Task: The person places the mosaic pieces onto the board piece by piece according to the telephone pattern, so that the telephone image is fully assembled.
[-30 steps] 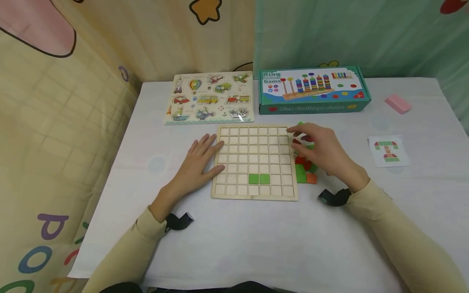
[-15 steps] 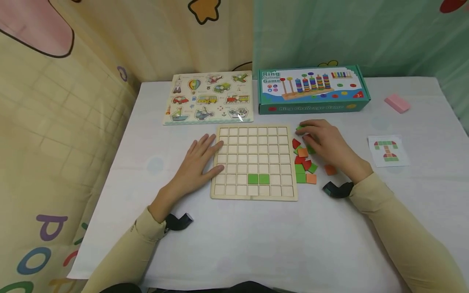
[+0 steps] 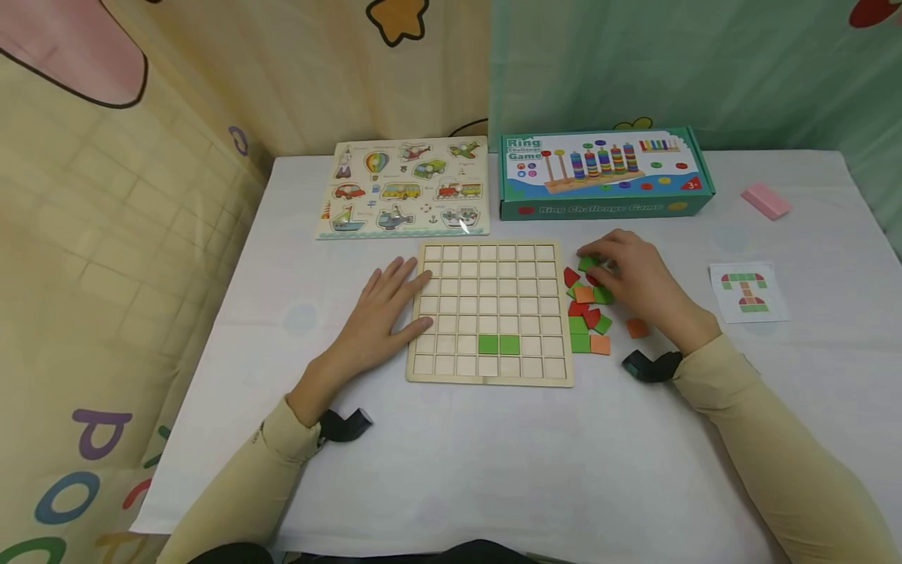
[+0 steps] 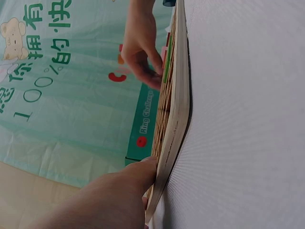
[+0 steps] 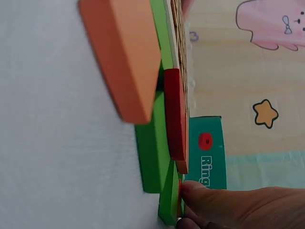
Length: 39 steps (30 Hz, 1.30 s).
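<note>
A wooden grid board (image 3: 493,313) lies flat on the table, with two green square tiles (image 3: 498,345) side by side in its second row from the near edge. My left hand (image 3: 380,313) rests on the board's left edge, fingers spread; the left wrist view shows the thumb (image 4: 143,171) on the rim. To the right of the board is a loose pile of green, red and orange tiles (image 3: 585,309). At the pile's far end my right hand (image 3: 630,274) pinches a green tile (image 3: 586,264) between thumb and fingers, which partly hide it.
Behind the board lie a picture puzzle (image 3: 405,188) and a green Ring Challenge Game box (image 3: 602,176). On the right are a pattern card (image 3: 748,292) and a pink block (image 3: 766,200). A single orange tile (image 3: 637,327) lies apart from the pile.
My right hand has moved from the board's far right corner to the pile's far end. The green tile there has shifted slightly nearer with the fingers. My left hand has stayed in place.
</note>
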### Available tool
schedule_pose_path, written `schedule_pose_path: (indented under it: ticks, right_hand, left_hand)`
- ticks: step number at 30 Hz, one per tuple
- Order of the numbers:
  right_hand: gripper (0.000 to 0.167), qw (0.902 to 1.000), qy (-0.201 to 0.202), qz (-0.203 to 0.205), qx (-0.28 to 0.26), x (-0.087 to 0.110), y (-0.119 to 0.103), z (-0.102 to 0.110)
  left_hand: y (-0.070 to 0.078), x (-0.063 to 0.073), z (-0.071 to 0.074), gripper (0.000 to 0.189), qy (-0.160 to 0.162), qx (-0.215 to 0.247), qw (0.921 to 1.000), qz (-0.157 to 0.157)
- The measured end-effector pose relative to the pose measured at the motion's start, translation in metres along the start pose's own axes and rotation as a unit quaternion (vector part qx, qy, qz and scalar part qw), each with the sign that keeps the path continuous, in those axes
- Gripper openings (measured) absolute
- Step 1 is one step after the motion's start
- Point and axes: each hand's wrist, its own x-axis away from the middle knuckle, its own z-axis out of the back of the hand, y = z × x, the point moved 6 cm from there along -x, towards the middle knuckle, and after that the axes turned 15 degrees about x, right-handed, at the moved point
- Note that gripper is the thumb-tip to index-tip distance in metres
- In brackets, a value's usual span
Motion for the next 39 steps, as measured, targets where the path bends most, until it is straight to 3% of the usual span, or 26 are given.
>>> schedule_pose_path:
  ticks: [5,13,18,23,29,34,39]
  right_hand:
    - [0.030,0.9992,-0.001,-0.024,-0.032,0.000,0.002,0.003]
    - [0.025,0.9967,0.021,-0.019,-0.076,0.002,-0.005,0.007]
    - [0.022,0.9944,0.042,0.023,-0.094,0.002,-0.041,0.010]
    - [0.013,0.9903,0.050,0.071,-0.109,0.009,-0.086,0.000]
    - [0.010,0.9858,0.005,0.097,-0.137,0.010,-0.133,-0.018]
    - [0.010,0.9807,-0.028,0.109,-0.160,0.011,-0.152,-0.035]
    - [0.012,0.9784,-0.013,0.138,-0.153,0.014,-0.159,-0.045]
  left_hand:
    - [0.000,0.000,0.000,0.072,0.001,-0.003,1.0000,-0.001]
    - [0.000,0.001,0.001,0.073,0.003,-0.001,1.0000,-0.002]
    - [-0.003,0.002,0.000,0.072,0.009,0.003,1.0000,-0.003]
    - [-0.004,0.000,-0.002,0.072,0.004,0.000,0.9999,-0.012]
    - [-0.004,0.002,0.000,0.072,0.005,0.003,1.0000,-0.006]
    - [-0.006,0.003,-0.001,0.072,0.006,0.004,1.0000,0.000]
    - [-0.005,0.001,-0.001,0.072,0.007,0.004,1.0000,-0.006]
